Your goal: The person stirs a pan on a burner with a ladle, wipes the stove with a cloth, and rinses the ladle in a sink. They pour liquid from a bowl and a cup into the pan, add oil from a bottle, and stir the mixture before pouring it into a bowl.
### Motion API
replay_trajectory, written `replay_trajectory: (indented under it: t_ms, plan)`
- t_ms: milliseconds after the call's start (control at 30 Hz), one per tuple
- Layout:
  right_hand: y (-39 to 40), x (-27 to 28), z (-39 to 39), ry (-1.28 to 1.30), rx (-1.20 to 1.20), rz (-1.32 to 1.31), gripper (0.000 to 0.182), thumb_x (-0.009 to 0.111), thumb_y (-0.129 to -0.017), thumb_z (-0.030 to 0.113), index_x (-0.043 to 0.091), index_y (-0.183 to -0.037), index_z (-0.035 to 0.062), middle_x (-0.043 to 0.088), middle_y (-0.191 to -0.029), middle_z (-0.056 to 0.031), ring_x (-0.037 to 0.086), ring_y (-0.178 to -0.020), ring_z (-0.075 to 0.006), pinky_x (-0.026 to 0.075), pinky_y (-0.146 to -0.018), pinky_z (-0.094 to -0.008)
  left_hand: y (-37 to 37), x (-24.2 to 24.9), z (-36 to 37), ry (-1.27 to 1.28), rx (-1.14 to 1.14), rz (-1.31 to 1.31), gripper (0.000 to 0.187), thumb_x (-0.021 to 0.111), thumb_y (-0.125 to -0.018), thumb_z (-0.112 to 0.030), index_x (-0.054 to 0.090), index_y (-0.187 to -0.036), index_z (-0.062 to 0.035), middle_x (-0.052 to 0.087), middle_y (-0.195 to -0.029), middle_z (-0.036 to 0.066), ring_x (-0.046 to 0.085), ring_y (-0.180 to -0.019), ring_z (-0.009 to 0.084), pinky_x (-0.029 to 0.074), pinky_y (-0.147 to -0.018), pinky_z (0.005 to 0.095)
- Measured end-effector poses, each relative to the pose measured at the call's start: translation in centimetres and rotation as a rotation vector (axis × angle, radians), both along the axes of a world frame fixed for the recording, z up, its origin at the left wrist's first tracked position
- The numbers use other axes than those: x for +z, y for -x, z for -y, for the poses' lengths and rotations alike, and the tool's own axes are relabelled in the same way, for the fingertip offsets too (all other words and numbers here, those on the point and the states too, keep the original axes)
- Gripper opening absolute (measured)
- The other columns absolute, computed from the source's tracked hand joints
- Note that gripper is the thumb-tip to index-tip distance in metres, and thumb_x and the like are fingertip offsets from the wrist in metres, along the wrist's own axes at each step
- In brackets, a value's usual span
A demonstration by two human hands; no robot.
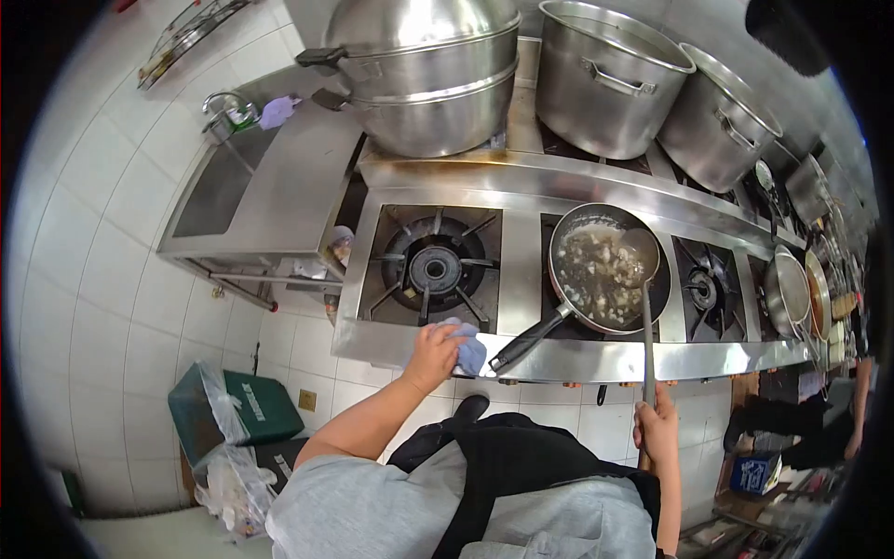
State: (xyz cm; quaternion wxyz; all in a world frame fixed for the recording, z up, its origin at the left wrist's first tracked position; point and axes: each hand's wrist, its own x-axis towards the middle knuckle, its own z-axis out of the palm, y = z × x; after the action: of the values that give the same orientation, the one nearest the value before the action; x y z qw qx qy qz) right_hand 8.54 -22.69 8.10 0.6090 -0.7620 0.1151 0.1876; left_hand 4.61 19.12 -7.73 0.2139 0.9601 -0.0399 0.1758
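My left hand (pixel 435 358) is closed around a bluish-purple cloth (pixel 468 350) at the stove's front edge, beside the pan handle. In my right hand (pixel 657 425) is the long handle of a ladle (pixel 649 349); its head reaches into the pan and is partly covered by liquid. The frying pan (pixel 603 328) rests on a burner, with its black handle (pixel 531 341) pointing toward me and to the left. Cloudy liquid with pale, small lumps (pixel 601 270) fills the pan. Neither hand touches the pan handle.
A bare burner (pixel 434 270) lies left of the pan, another (pixel 705 291) right. Behind stand a large steamer (pixel 424 93) and tall pots (pixel 605 93). A sink counter (pixel 279 177) is at left, a green bin (pixel 265 407) below. Another person's arm (pixel 859 410) shows at far right.
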Motion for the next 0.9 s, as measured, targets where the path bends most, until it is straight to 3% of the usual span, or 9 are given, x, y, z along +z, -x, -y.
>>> replay_trajectory:
  t_ms: [67,133,167,200,300,533,700,767,900]
  plan:
    - [0.6,0.3,-1.4,-0.109,-0.082,-0.065,0.058,0.052,-0.084,0.003,0.034,-0.139,-0.0023,0.048,-0.061,-0.001,0.04,-0.036,-0.009,0.033,-0.033,-0.0224,-3.5,2.4,0.6,0.057,-0.122,0.171,0.035,0.066,-0.073,-0.008,0.067,-0.107,-0.0133,0.055,-0.12,0.007,0.046,-0.114,0.0333,0.038,-0.097,0.0452]
    - [1.2,1.6,-3.2,-0.217,-0.161,-0.13,0.058,0.052,-0.085,0.002,0.034,-0.139,-0.0027,0.047,-0.059,-0.0011,0.04,-0.035,-0.0096,0.034,-0.033,-0.0218,-7.4,4.1,1.3,0.072,-0.279,0.14,0.039,0.065,-0.072,-0.007,0.064,-0.111,-0.0104,0.054,-0.123,0.01,0.045,-0.119,0.0364,0.039,-0.097,0.0476]
    - [1.4,2.0,-3.9,-0.21,-0.178,-0.13,0.058,0.052,-0.085,0.002,0.034,-0.139,-0.0027,0.047,-0.059,-0.0011,0.04,-0.035,-0.0096,0.034,-0.033,-0.0218,-8.4,4.0,1.7,-0.039,-0.322,-0.03,0.045,0.065,-0.077,-0.015,0.059,-0.122,-0.0111,0.047,-0.135,0.012,0.036,-0.129,0.0386,0.033,-0.104,0.0511]
    - [1.4,2.4,-4.5,-0.217,-0.165,-0.136,0.057,0.051,-0.085,0.002,0.033,-0.139,-0.0024,0.047,-0.059,-0.0013,0.04,-0.035,-0.0095,0.034,-0.033,-0.0218,-9.4,3.2,2.0,-0.031,-0.338,-0.03,0.045,0.065,-0.077,-0.015,0.059,-0.122,-0.0111,0.047,-0.135,0.012,0.036,-0.129,0.0386,0.033,-0.104,0.0511]
    - [1.7,3.2,-6.2,-0.199,-0.189,-0.139,0.054,0.05,-0.085,0.002,0.036,-0.137,-0.0007,0.048,-0.06,-0.0012,0.039,-0.034,-0.009,0.033,-0.032,-0.0218,-13.2,-0.2,2.5,-0.273,-0.457,-0.126,0.055,0.06,-0.086,-0.031,0.046,-0.136,-0.0134,0.03,-0.15,0.012,0.016,-0.141,0.0395,0.014,-0.112,0.0584]
    - [2.6,3.7,-8.7,-0.166,-0.282,-0.165,0.056,0.048,-0.085,0.0,0.033,-0.138,-0.0029,0.049,-0.062,-0.0025,0.04,-0.035,-0.0091,0.034,-0.033,-0.0223,-25.8,-2.6,3.8,-0.254,-0.256,-0.076,0.05,0.055,-0.088,-0.03,0.049,-0.135,-0.0134,0.033,-0.148,0.013,0.021,-0.139,0.0386,0.015,-0.113,0.0535]
    - [2.5,4.3,-9.5,-0.116,-0.305,-0.186,0.055,0.048,-0.085,-0.001,0.033,-0.138,-0.0031,0.05,-0.062,-0.003,0.04,-0.035,-0.009,0.034,-0.032,-0.0217,-34.4,-1.5,-1.3,-0.304,-0.002,-0.029,0.041,0.055,-0.088,-0.028,0.058,-0.126,-0.0114,0.043,-0.139,0.012,0.034,-0.129,0.0371,0.026,-0.109,0.0521]
    - [2.7,4.0,-9.6,-0.11,-0.336,-0.185,0.054,0.047,-0.085,-0.001,0.033,-0.138,-0.0034,0.05,-0.062,-0.0031,0.04,-0.035,-0.0088,0.033,-0.032,-0.0216,-35.9,1.5,-3.5,-0.222,-0.071,-0.291,0.033,0.056,-0.088,-0.027,0.065,-0.115,-0.0098,0.053,-0.127,0.011,0.044,-0.12,0.0338,0.04,-0.099,0.0456]
    - [2.0,4.5,-9.9,-0.073,-0.34,-0.202,0.053,0.047,-0.085,-0.001,0.034,-0.137,-0.0033,0.049,-0.062,-0.0028,0.04,-0.034,-0.0087,0.033,-0.032,-0.0215,-36.1,1.5,-10.2,-0.188,0.031,-0.363,0.023,0.06,-0.085,-0.026,0.069,-0.102,-0.0137,0.062,-0.107,0.01,0.055,-0.106,0.0294,0.048,-0.089,0.037]
